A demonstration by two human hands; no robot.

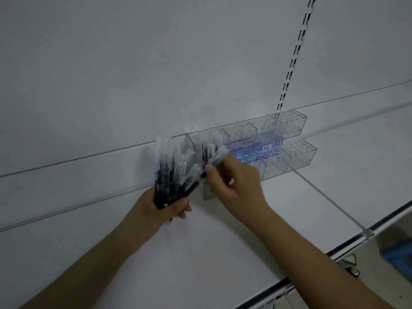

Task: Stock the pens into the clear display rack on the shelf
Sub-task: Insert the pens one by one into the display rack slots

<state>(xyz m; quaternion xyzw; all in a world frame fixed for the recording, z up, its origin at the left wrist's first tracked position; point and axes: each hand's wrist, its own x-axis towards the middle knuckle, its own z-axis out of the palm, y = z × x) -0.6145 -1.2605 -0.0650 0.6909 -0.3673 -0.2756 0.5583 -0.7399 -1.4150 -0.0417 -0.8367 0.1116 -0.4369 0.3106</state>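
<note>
two hands (156, 206), one clear rack (256, 143), a pen bundle (169, 175) too dense to count.

Your left hand (163, 206) grips the pen bundle (171, 175) left of the rack (267, 141); your right hand (236, 186) pinches one pen (215, 161) before the rack, which sits on the shelf (200, 253) against the back panel (133, 63).

- A slotted upright (292, 63) runs up the white back panel (133, 63).
- A blue bin (399, 257) sits below at lower right, blurred.
</note>
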